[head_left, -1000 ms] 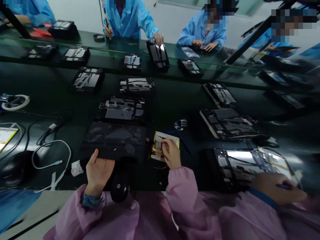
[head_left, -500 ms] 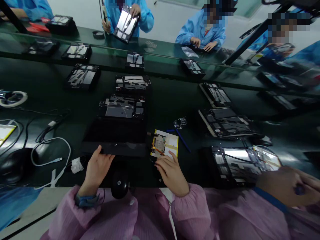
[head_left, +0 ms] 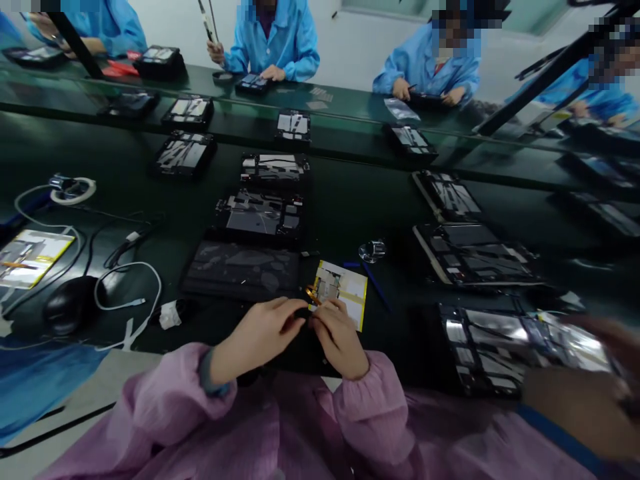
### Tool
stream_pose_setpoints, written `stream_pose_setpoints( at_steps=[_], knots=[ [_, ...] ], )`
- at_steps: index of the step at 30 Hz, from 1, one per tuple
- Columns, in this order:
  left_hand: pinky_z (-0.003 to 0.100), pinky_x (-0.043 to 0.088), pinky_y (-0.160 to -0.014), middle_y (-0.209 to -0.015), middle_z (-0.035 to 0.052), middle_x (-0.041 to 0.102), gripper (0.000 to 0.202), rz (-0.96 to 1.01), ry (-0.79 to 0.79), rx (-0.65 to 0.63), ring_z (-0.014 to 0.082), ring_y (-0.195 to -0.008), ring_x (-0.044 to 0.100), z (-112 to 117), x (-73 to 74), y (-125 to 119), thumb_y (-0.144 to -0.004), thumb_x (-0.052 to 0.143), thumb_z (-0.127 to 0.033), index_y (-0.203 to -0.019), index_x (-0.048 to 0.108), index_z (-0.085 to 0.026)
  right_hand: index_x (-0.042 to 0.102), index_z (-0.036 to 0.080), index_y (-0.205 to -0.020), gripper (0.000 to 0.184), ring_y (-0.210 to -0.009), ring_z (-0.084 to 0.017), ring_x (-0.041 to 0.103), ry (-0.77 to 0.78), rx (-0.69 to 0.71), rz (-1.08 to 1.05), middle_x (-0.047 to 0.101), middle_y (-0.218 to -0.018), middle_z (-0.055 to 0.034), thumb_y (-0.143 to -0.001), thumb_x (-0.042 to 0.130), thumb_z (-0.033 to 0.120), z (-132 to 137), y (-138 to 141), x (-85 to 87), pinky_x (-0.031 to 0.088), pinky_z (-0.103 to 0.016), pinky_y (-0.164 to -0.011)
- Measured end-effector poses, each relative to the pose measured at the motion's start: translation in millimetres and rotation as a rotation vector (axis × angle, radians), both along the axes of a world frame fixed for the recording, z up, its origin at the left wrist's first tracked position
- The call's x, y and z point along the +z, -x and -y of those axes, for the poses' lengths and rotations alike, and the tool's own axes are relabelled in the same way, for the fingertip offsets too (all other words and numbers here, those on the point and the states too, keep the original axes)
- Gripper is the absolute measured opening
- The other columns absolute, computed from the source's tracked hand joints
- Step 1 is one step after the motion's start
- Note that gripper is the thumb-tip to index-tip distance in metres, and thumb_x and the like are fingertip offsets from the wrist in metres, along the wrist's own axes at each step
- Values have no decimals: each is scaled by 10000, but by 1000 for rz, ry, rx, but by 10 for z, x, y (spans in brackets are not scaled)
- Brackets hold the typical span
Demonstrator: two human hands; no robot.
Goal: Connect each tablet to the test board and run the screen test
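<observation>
The yellow-edged card (head_left: 350,293) lies flat on the dark surface (head_left: 350,213), just right of a black tablet (head_left: 243,270). An orange flex strip (head_left: 313,293) sits at its left edge. I see the left hand (head_left: 260,333) and right hand (head_left: 343,340) meeting fingertip to fingertip at its near corner. Both grips are pinched closed, on what I cannot tell.

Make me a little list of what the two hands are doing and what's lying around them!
Left hand: fingertips at the near corner of the yellow-and-white card with a small circuit piece
Right hand: fingertips meet the left hand's there
Grip: too small to tell what is pinched
Left of card: flat black tablet panel
Right of card: thin blue pen
Far left: black computer mouse, white cable
Behind: rows of opened tablets
</observation>
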State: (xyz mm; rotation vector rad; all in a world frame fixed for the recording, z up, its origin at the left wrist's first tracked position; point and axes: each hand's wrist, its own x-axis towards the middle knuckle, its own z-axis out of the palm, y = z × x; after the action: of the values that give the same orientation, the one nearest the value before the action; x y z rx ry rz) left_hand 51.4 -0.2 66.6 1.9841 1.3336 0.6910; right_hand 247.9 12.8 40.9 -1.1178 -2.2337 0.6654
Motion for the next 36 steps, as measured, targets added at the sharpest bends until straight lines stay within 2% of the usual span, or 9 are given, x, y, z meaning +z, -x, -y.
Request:
stream_pose_setpoints(
  at_steps=[4, 9, 16, 26, 28, 31, 33, 34, 36],
  knots=[
    [282, 495, -722, -923, 52, 624, 189, -85, -44, -116, 155, -784, 614, -135, -91, -252, -875, 441, -158, -1006, 572, -191, 543, 209, -802, 174, -758, -168, 550, -93, -4, 32, 608, -720, -12, -873, 404, 132, -11, 12, -64, 394, -422, -918],
    [282, 475, -677, -841, 38, 589, 130, -143, -49, -141, 152, -730, 580, -120, -183, -212, -855, 409, -121, -881, 522, -180, 570, 191, -828, 156, -789, -176, 542, -85, 6, 86, 630, -732, -21, -848, 439, 110, 2, 27, -129, 367, -442, -968],
    [291, 459, -666, -826, 35, 576, 143, -305, -70, -161, 168, -738, 571, -97, -182, -279, -823, 385, -83, -845, 479, -189, 579, 189, -808, 141, -812, -179, 537, -82, -29, 103, 619, -744, -30, -847, 455, 134, 65, 20, -259, 342, -463, -1000],
    [298, 468, -708, -893, 52, 612, 200, -417, -76, -175, 185, -817, 599, -90, -245, -284, -798, 417, -61, -921, 523, -177, 580, 195, -765, 163, -832, -191, 547, -61, -70, 87, 604, -756, -39, -831, 437, 151, 117, 92, -307, 325, -506, -1037],
    [308, 465, -689, -899, 54, 619, 201, -470, -76, -135, 195, -819, 605, -98, -214, -223, -823, 429, -98, -965, 551, -172, 590, 218, -800, 157, -837, -193, 564, 0, -105, -22, 599, -757, -30, -852, 442, 212, 139, -114, -223, 383, -473, -998],
    [328, 449, -656, -839, 46, 617, 191, -566, -73, -117, 204, -773, 599, -109, -112, -125, -897, 440, -254, -930, 619, -194, 591, 266, -906, 193, -858, -201, 592, 62, -164, -142, 574, -737, -17, -879, 430, 369, 269, -838, -5, 499, -381, -831],
    [339, 439, -673, -811, 47, 600, 263, -601, -121, -153, 207, -783, 581, -132, -45, -112, -925, 422, -316, -858, 650, -206, 585, 292, -933, 329, -854, -200, 602, 76, -218, -156, 543, -686, -16, -923, 283, 422, 357, -1373, 133, 522, -334, -716],
    [347, 433, -690, -827, 54, 592, 278, -616, -168, -173, 214, -818, 569, -153, -27, -130, -929, 419, -307, -827, 656, -203, 586, 300, -918, 463, -840, -194, 605, 27, -333, -172, 514, -643, -15, -939, 143, 431, 371, -1558, 176, 518, -309, -661],
    [361, 419, -728, -909, 76, 580, 242, -648, -280, -213, 235, -910, 534, -210, -38, -210, -911, 445, -230, -801, 656, -185, 609, 279, -934, 614, -907, -207, 614, 7, -396, -63, 530, -659, -25, -928, 8, 409, 304, -1640, 180, 514, -306, -649]
  ],
)
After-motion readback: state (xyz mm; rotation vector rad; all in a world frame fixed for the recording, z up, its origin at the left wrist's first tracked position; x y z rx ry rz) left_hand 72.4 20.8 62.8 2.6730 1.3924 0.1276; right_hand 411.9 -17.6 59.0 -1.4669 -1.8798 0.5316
